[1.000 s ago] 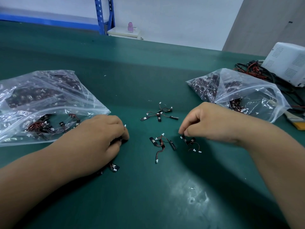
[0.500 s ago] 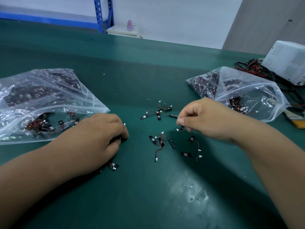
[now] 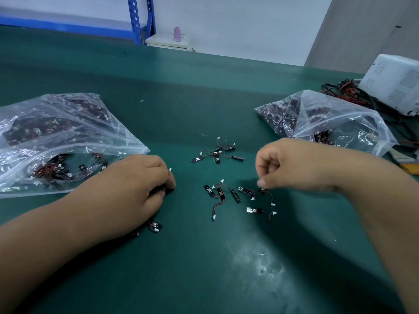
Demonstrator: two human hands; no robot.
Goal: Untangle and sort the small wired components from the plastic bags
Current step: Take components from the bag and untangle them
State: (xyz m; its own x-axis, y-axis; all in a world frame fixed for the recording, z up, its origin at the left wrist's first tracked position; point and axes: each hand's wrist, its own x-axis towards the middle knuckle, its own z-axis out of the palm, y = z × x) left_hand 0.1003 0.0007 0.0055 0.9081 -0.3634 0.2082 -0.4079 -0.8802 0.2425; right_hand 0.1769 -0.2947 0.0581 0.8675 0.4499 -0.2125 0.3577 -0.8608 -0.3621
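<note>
Small black wired components with red-black leads and white plugs lie loose on the green mat. One tangled cluster (image 3: 217, 152) sits at mid-table, a second group (image 3: 221, 193) lies nearer me, and a few single pieces (image 3: 255, 210) lie to its right. My left hand (image 3: 133, 189) rests knuckles-up on the mat and grips a clump of components, with one piece (image 3: 155, 227) poking out beneath it. My right hand (image 3: 288, 164) hovers low, its curled fingertips pinching a wired component (image 3: 266, 194) that trails onto the mat. A clear bag (image 3: 56, 137) of components lies left, another bag (image 3: 322, 118) right.
A white perforated device (image 3: 394, 82) stands at the far right with a tangle of red and black cables (image 3: 347, 91) beside it. A yellow-handled tool (image 3: 408, 167) lies behind the right bag. Blue shelving (image 3: 138, 19) stands beyond the table.
My right hand moved from the pieces near the centre, rose briefly toward the far cluster, then came back right and down, pinching one wired piece. More single pieces now lie apart. My left hand stayed put.
</note>
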